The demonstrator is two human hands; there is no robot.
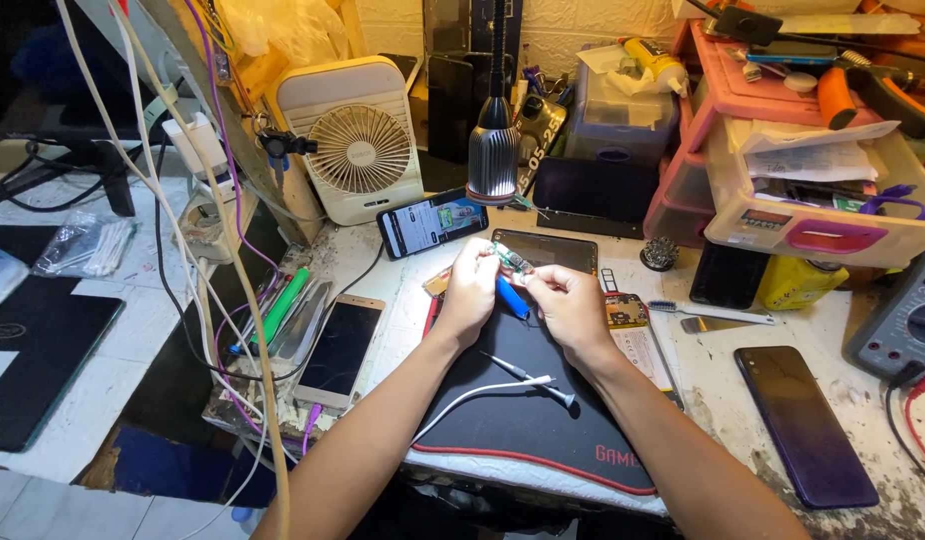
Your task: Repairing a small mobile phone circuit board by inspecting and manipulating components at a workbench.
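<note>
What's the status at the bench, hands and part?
Left hand and right hand pinch a small circuit board above the black mat. Blue tool in left hand. Screwdriver and white cable lie below.

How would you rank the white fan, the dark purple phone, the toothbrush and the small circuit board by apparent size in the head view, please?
1. white fan
2. dark purple phone, though nearer the camera
3. toothbrush
4. small circuit board, held between both hands

A worn white workbench (723, 400) carries a black mat (528, 420), 2 dark phones (805, 425) (340, 350), a lit phone (433, 222), a toothbrush (711, 314), and, apparently, a small screwdriver (528, 378).
</note>
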